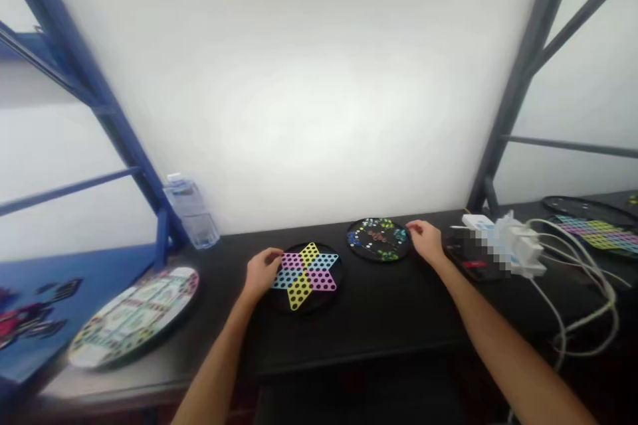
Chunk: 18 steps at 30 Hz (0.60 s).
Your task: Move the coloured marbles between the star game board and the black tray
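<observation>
White wall and blue and grey metal shelf uprights (518, 73) rise behind a black counter (359, 339), with both hands well apart on it. The left hand (262, 272) curls against the edge of a star-shaped Chinese checkers board (305, 277), its pink, yellow and blue points showing empty holes. The right hand (423, 242) reaches to the rim of a round black board (366, 247) scattered with coloured marbles (399, 234), and its fingers (411, 229) touch that rim. Neither grip can be told for certain. The two boards lie side by side, seemingly so each hand has one within easy reach. Left of the left hand stand a plastic water bottle (192, 211) and a tilted round game board (134, 317); right of the right hand lie a white power adapter (518, 249) and tangled cables (583, 279).
</observation>
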Motion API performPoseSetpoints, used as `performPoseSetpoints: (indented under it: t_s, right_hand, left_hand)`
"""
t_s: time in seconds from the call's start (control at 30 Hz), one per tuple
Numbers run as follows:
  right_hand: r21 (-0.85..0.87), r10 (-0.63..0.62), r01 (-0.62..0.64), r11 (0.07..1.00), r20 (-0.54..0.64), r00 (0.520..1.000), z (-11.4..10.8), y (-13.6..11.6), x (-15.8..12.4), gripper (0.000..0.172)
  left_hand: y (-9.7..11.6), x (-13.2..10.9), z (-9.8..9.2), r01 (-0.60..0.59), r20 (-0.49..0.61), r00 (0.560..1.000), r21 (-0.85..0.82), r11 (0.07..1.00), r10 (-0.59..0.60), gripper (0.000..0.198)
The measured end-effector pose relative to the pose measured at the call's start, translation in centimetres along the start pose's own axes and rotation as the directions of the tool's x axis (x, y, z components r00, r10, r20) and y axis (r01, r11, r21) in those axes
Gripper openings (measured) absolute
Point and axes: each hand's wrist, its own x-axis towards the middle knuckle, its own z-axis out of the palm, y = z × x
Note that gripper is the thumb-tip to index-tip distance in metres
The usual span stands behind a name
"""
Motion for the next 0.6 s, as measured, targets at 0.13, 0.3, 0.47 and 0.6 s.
performPoseSetpoints:
  t_s: [0.13, 0.3, 0.47, 0.6]
  right_hand:
    - [-0.014, 0.051, -0.051, 0.999, 0.010, 0.999, -0.27, 0.13, -0.30, 0.027]
    - [-0.031, 0.066, -0.066, 0.997, 0.015, 0.998, -0.43, 0.17, -0.22, 0.027]
    - [-0.041, 0.060, -0.060, 0.997, 0.013, 0.998, -0.34, 0.24, -0.19, 0.027]
    - [-0.042, 0.064, -0.064, 0.997, -0.001, 0.998, -0.14, 0.49, -0.18, 0.026]
  left_hand:
    - [-0.13, 0.01, -0.05, 0.016, -0.003, 1.000, -0.017, 1.000, -0.016, 0.026]
    - [-0.10, 0.11, -0.09, 0.044, -0.016, 0.999, -0.007, 0.999, -0.044, 0.026]
    - [-0.30, 0.17, -0.15, 0.038, -0.025, 0.999, -0.009, 0.999, -0.038, 0.030]
    - [-0.64, 0.19, -0.16, 0.014, -0.035, 0.999, -0.013, 1.000, -0.014, 0.032]
